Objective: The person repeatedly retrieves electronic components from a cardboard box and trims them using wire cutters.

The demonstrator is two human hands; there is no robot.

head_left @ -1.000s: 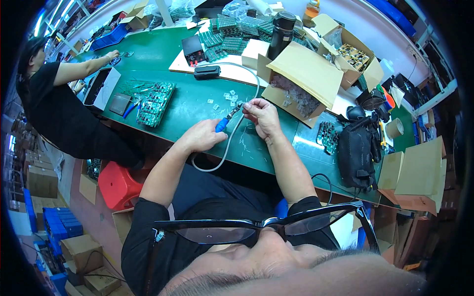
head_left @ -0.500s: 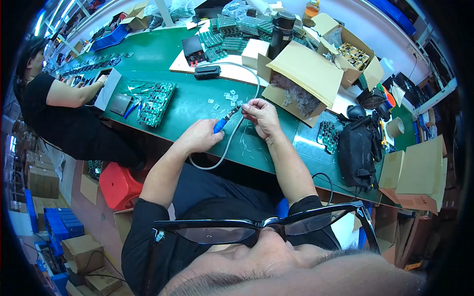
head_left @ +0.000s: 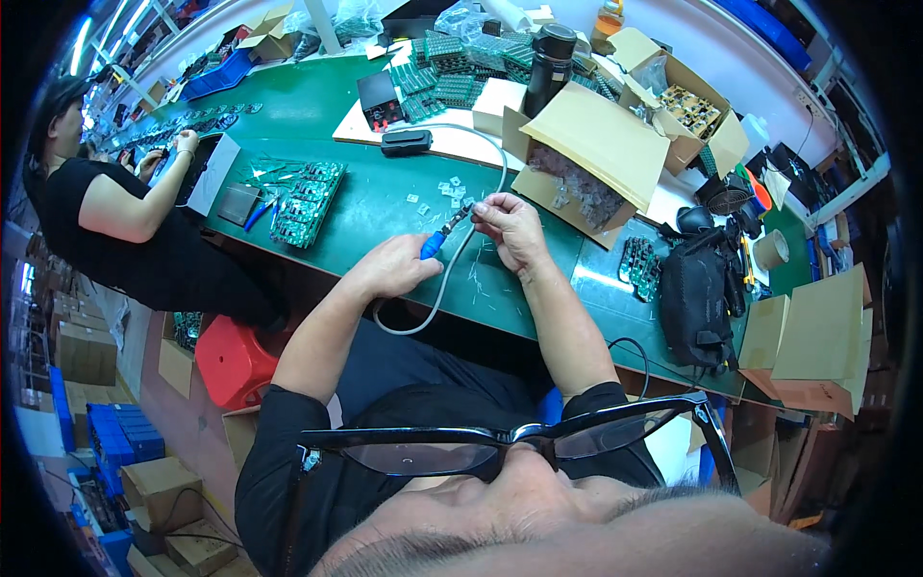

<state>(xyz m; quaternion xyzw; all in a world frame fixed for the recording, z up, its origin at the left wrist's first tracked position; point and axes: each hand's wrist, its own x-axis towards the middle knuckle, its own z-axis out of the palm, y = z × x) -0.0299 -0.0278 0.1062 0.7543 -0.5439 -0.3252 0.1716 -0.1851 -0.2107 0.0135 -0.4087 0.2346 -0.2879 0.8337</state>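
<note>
My left hand [head_left: 396, 266] is closed round a blue-handled tool [head_left: 433, 245] with a metal front end, pointing up and to the right. A grey cable [head_left: 444, 298] loops from below my left hand, up past my right hand, toward the back of the bench. At the tool's tip, my right hand [head_left: 510, 229] pinches something too small to make out. Just beyond the tip lie several small clear plastic pieces [head_left: 450, 189] on the green bench top [head_left: 375, 212]. Thin offcuts [head_left: 478, 281] are scattered below my right hand.
Green circuit boards [head_left: 308, 204] lie left, near a co-worker [head_left: 125, 202] in black. An open carton [head_left: 601, 144] of clear plastic parts stands right, a black bag [head_left: 697, 298] beyond it. Behind are a black case [head_left: 406, 143] and a black flask [head_left: 549, 72]. A red stool [head_left: 234, 363] stands below.
The co-worker's hands have risen from the box at the left. My own hands and the blue-handled tool stay almost in place.
</note>
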